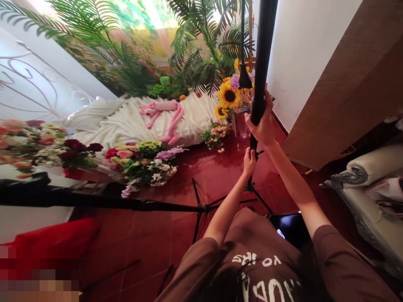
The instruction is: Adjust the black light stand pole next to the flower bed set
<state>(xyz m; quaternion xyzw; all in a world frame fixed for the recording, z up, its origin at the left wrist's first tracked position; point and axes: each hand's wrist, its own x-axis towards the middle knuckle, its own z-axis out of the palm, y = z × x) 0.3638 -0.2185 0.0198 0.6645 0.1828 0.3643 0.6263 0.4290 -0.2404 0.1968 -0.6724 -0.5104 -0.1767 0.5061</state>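
Observation:
A black light stand (263,54) rises in front of me, its upper end running out of the top of the view. My right hand (263,121) is wrapped round the pole near a thick collar, with the thumb on the left side. Lower down, my left hand (249,162) grips the same stand beside a small knob (258,154). Beside the pole dangles a black power plug (245,77) on its cord. The stand's leg (262,200) spreads over the floor near my body.
Another black stand (126,202) crosses the left side, its legs on the red tiled floor (176,239). Behind are a white draped bed (116,121) with a pink plush toy (166,109), sunflowers (228,95) and flower bunches (147,163). Wrapped rolls (374,163) lie at right.

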